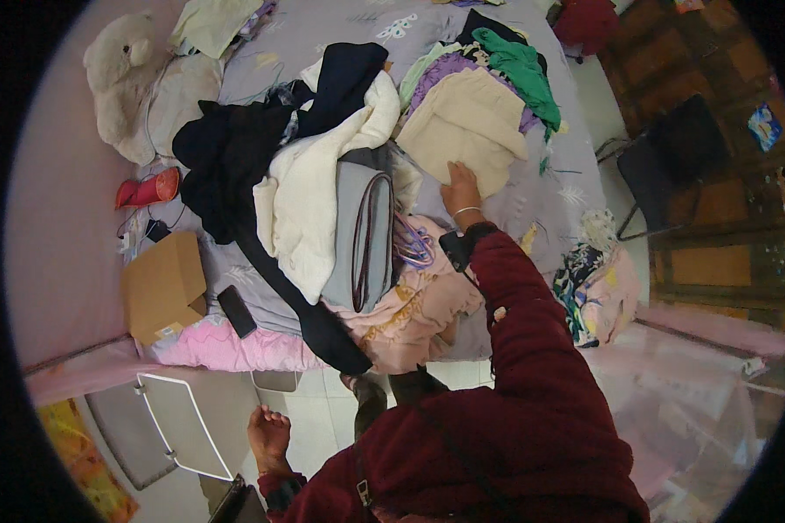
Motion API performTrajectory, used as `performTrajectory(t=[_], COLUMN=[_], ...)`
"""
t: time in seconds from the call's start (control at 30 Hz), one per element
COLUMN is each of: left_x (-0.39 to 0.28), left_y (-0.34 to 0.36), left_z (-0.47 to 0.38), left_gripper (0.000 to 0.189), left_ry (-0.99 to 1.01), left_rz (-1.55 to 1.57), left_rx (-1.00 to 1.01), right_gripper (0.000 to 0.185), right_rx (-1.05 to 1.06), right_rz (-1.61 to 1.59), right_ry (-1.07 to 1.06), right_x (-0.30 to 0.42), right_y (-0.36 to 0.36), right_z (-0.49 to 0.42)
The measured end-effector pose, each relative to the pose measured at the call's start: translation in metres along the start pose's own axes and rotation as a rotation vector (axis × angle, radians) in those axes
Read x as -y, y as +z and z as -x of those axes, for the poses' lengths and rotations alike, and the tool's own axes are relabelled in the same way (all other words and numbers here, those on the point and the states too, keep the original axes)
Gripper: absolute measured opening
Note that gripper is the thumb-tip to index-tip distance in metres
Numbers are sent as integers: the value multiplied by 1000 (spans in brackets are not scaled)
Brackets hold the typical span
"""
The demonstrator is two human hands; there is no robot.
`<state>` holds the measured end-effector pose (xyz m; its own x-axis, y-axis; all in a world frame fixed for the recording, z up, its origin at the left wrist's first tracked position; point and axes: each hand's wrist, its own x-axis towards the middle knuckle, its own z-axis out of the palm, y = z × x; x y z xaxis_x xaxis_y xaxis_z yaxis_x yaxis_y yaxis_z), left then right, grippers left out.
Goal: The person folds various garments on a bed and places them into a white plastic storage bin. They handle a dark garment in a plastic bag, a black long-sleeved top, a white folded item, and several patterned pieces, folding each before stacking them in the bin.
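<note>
My right hand [462,191] rests on the near edge of a folded beige garment [464,124] on the bed; whether its fingers grip the cloth is unclear. Under and behind that garment are purple cloth [441,73] and a green garment [520,68]. My left hand [269,431] hangs low beside the bed with its fingers curled, touching no garment. Between the two, a folded grey blanket [353,229] with dark red edging lies beside a white garment [304,209] and black clothes [226,157]. Several hangers [416,245] stick out by the grey blanket, above a peach blanket [425,301].
A cardboard box [163,287], a black phone [237,311] and a red cylindrical item [149,188] lie at the bed's left. Behind them sits a large plush toy [121,85]. A crumpled floral cloth [598,287] lies at the right edge, near a dark chair [674,157].
</note>
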<state>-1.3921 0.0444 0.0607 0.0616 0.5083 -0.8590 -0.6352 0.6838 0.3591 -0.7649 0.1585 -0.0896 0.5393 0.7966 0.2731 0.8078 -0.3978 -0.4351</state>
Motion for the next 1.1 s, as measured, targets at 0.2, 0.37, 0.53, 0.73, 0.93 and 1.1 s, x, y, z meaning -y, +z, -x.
performTrajectory(t=[0.2, 0.37, 0.53, 0.73, 0.93, 1.1], left_x=[8, 7, 8, 10, 11, 8], left_y=[0, 3, 12, 24, 32, 50], left_z=[5, 6, -6, -20, -24, -29], left_gripper=[17, 18, 20, 18, 18, 18], left_ry=[-37, -41, -32, -56, -46, -52], left_rz=[27, 22, -33, -21, -48, -74], left_rx=[-40, -44, 25, -3, -13, 46], right_gripper=[46, 27, 22, 28, 27, 23], right_rx=[-129, 55, 3, 17, 50, 172], right_rz=[167, 11, -218, -558, -502, -763], right_ry=[-61, 85, 222, 415, 181, 294], right_x=[0, -28, -67, -83, -67, -51], right_y=[31, 25, 1, -32, -27, -37], right_z=[-20, -45, -80, -100, -90, -85])
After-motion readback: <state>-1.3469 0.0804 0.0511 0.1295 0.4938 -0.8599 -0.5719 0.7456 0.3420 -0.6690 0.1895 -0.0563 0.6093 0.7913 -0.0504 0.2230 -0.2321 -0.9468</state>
